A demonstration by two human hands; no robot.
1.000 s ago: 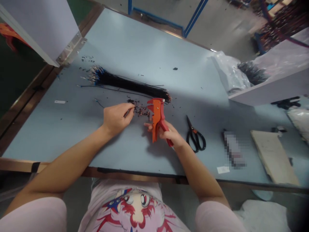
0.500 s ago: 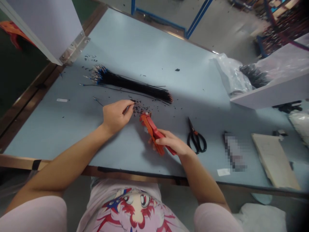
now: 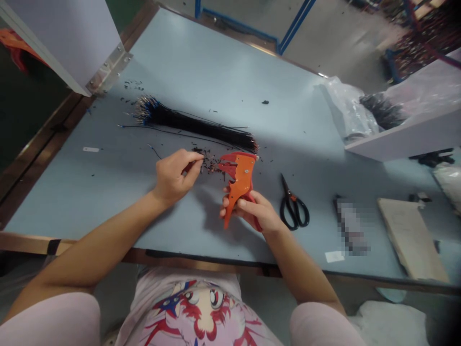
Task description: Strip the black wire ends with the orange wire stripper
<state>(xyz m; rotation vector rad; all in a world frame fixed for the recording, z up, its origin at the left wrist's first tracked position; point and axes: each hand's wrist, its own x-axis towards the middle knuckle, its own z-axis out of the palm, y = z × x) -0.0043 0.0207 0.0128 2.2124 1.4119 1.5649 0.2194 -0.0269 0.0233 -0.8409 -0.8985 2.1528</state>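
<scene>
**Wire point(image 3: 154, 152) pinched, stripper point(image 3: 242, 175) gripped!**

In the left hand point(image 3: 176, 175), fingertips pressed together, the wire is clasped, its far tip seen poking out beyond the knuckles. By the curled fingers of the right hand point(image 3: 262, 211), the stripper's handles are grasped, its parted jaws aimed at the left hand. Between the 2 hands, dark scraps point(image 3: 210, 166) are strewn on the table point(image 3: 234, 62). Just beyond, a bundle point(image 3: 201, 126) of black wires is laid out; near the right wrist, scissors point(image 3: 294, 207) are placed.
</scene>
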